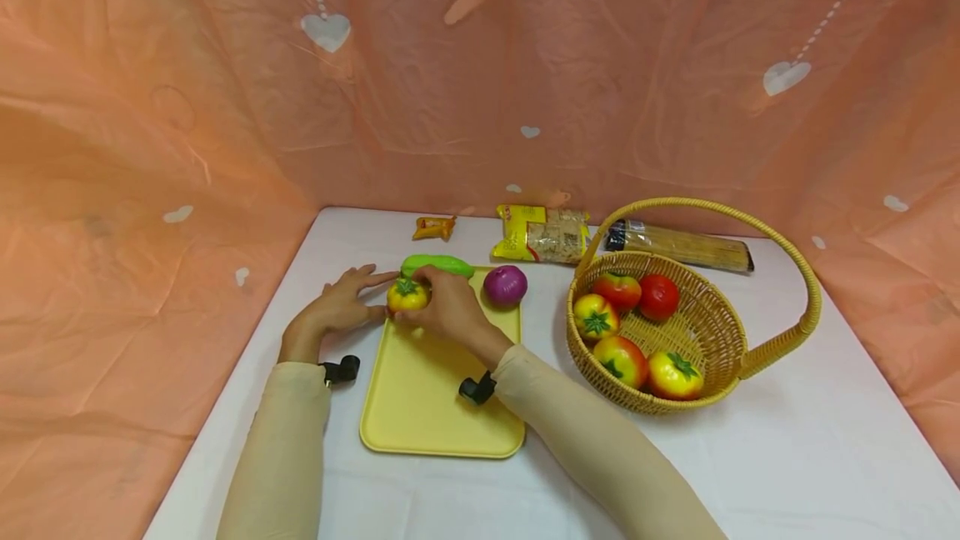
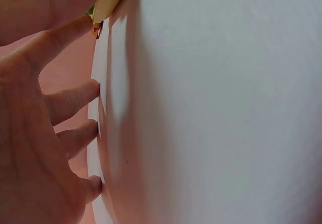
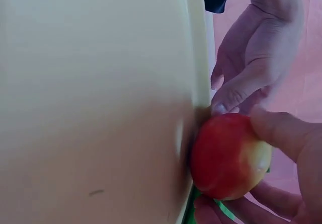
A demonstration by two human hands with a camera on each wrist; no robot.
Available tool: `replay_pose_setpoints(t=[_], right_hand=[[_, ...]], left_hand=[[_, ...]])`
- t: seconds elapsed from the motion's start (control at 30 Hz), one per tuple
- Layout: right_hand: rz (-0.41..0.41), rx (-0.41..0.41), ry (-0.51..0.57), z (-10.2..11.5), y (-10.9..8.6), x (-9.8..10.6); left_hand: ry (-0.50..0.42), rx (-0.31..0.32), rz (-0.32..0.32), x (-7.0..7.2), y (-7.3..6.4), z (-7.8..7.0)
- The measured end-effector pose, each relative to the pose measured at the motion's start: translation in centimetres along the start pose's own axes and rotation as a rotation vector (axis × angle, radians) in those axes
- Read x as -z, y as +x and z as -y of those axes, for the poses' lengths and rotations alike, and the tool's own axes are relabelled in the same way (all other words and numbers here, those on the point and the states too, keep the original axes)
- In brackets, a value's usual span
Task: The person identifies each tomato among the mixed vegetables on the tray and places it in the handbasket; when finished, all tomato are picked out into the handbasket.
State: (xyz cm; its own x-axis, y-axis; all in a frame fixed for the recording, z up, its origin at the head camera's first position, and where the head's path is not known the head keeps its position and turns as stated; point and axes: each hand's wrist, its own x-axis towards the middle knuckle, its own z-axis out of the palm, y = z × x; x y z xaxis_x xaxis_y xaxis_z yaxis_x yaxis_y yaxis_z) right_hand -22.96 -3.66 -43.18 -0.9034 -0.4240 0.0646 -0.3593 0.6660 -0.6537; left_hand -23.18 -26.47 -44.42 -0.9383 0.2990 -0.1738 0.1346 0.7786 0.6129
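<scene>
My right hand [image 1: 450, 307] pinches a red-and-yellow tomato [image 3: 226, 156] with a green leafy top, between thumb and fingers, low at the tray's far left corner. The yellow tray [image 1: 435, 394] lies under my right wrist. Beside the tomato, my left hand [image 1: 337, 308] spreads its fingers, with thumb and index tip right at the tray's left edge. In the left wrist view its other fingertips rest on the white tabletop [image 2: 216, 108]. A long green vegetable [image 1: 447, 263] lies across the tray's far end. At the far right corner sits a purple onion [image 1: 506, 286].
Right of the tray stands a wicker basket [image 1: 723, 315] with a tall handle and several red and yellow tomatoes. Along the back lie a small orange packet [image 1: 433, 228], a yellow bag [image 1: 522, 232] and a bundle of dry noodles [image 1: 686, 247]. Pink curtains [image 1: 450, 107] hang around the table.
</scene>
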Motion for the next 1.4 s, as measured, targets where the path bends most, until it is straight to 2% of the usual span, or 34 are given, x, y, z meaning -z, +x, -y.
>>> replay_pose_setpoints(t=[0.13, 0.37, 0.53, 0.8, 0.93, 1.1, 1.3, 1.4], right_hand=[[0.031, 0.03, 0.038, -0.1, -0.3, 0.3], [0.168, 0.13, 0.212, -0.7, -1.9, 1.1], [0.223, 0.201, 0.29, -1.1, -4.3, 2.1], [0.264, 0.162, 0.471, -2.6, -9.2, 5.8], [0.242, 0.164, 0.505, -3.9, -11.4, 8.1], [0.171, 0.141, 0.538, -6.0, -13.8, 11.1], [0.02, 0.088, 0.532, -9.5, -16.4, 14.5], [-0.062, 0.02, 0.488, -11.1, -17.5, 15.7]], left_hand=[[-0.003, 0.002, 0.001, -0.1, 0.0, 0.0], [0.023, 0.02, 0.019, 0.0, 0.0, -0.2], [0.018, 0.024, 0.027, 0.1, 0.0, -0.3], [-0.007, 0.032, 0.021, 0.1, -0.1, -0.4], [-0.011, 0.025, 0.017, 0.1, -0.1, -0.2], [-0.002, 0.011, 0.014, 0.1, 0.0, 0.0], [0.007, -0.005, 0.011, 0.1, 0.0, 0.0], [0.002, -0.002, 0.011, 0.0, 0.0, 0.0]])
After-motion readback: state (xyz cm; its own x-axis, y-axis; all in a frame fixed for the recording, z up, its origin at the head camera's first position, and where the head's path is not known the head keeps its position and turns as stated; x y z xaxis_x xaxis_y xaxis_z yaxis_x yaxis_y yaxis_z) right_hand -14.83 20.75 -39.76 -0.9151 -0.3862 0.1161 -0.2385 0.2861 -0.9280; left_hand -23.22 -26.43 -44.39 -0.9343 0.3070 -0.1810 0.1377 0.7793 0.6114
